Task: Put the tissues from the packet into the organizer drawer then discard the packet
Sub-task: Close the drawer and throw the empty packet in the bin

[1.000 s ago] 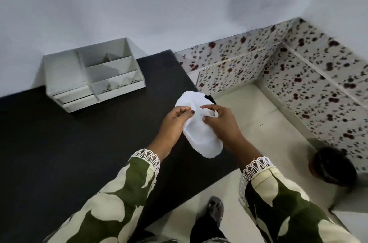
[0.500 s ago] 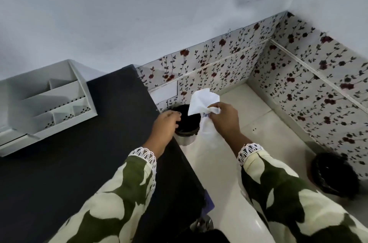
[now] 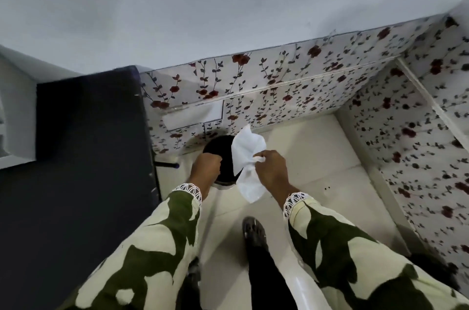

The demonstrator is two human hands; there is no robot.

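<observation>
My right hand [image 3: 270, 170] pinches a crumpled white packet [image 3: 247, 149] at its middle; the packet fans out above and hangs down below my fingers. It hangs over the right side of a round black bin [image 3: 215, 147] on the floor beside the table. My left hand [image 3: 205, 166] is curled into a loose fist over the bin's opening, and I cannot see anything in it. Only a pale sliver of the white organizer [image 3: 10, 116] shows at the far left edge.
The black table [image 3: 76, 170] fills the left side, its right edge next to the bin. Floral-patterned wall tiles [image 3: 291, 86] line the corner behind and to the right. The floor [image 3: 317, 157] is pale tile. My feet stand below the bin.
The view has swung right, from the table to the floor corner. Both hands moved off the table to above the bin; the packet went from both hands to the right hand alone.
</observation>
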